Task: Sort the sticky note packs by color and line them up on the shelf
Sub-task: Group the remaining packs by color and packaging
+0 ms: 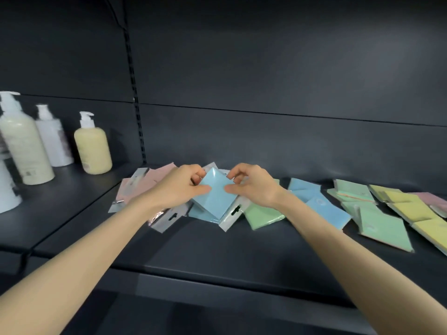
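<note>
Dark shelf [217,250]: left hand [176,187] and right hand [254,184] (each grip pinching) hold blue pack [215,197].

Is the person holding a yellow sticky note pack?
No, the left hand and right hand hold a light blue square sticky note pack.

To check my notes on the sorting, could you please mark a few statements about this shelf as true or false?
1. The left hand and the right hand both pinch one blue pack. True.
2. The pump bottles stand at the right end of the shelf. False: they stand at the left end.
3. Yellow packs lie near the right edge of the view. True.
4. The pink packs beside the left hand stand upright. False: they lie on the shelf, overlapping one another.
</note>
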### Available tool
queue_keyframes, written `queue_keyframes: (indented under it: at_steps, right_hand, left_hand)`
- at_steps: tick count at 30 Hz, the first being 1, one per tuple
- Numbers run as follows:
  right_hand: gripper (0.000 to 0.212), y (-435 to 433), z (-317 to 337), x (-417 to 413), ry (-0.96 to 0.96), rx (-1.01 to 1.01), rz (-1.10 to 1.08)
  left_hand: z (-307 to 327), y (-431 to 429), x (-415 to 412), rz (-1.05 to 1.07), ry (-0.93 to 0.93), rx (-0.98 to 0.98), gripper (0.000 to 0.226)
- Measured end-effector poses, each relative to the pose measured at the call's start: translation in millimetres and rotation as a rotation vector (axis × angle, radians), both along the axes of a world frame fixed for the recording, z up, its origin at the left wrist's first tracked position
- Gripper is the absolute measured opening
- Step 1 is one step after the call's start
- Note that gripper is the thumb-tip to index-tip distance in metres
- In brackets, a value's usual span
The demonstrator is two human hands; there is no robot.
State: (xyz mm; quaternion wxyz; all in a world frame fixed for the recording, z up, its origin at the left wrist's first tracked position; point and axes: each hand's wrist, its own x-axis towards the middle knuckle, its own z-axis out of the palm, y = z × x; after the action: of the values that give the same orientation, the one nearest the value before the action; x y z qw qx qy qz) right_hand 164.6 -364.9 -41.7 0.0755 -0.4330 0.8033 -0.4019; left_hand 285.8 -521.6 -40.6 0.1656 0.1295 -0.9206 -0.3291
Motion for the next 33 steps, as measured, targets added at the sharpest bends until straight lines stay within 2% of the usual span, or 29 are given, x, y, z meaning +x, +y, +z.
queue_keyframes:
  at_steps: [4, 7, 9, 14, 18, 26, 33]
  right_hand:
    - [0.018, -22.6, -9.0, 10.3, 0.033, 0.059, -0.064]
    - [0.025, -31.9, -13.4, 20.0, 0.140, 0.140, -0.134]
    - [0.027, -34.7, -16.2, 26.3, 0.209, 0.178, -0.178]
    - [0.030, -24.7, -16.0, 37.9, 0.198, 0.174, -0.303]
    - [0.032, 0.5, 2.8, 42.6, 0.309, 0.224, -0.398]
    - [0.040, 89.9, 44.7, 44.6, 0.432, 0.283, -0.621]
    - [0.040, 203.2, 50.9, 56.7, 0.465, 0.345, -0.772]
  left_hand:
    - [-5.4, -18.5, 6.3, -0.014, -0.048, -0.105, 0.030]
    - [-13.5, -29.5, 9.7, -0.055, -0.070, -0.208, 0.033]
    - [-16.8, -35.4, 11.4, -0.097, -0.048, -0.261, 0.035]
    - [-12.1, -47.9, 12.4, -0.216, 0.000, -0.293, 0.034]
    - [5.8, -39.5, 6.8, -0.285, 0.056, -0.378, 0.038]
    - [49.1, 37.8, -18.0, -0.440, 0.230, -0.479, 0.042]
    - [49.2, 146.5, -40.9, -0.567, 0.291, -0.552, 0.044]
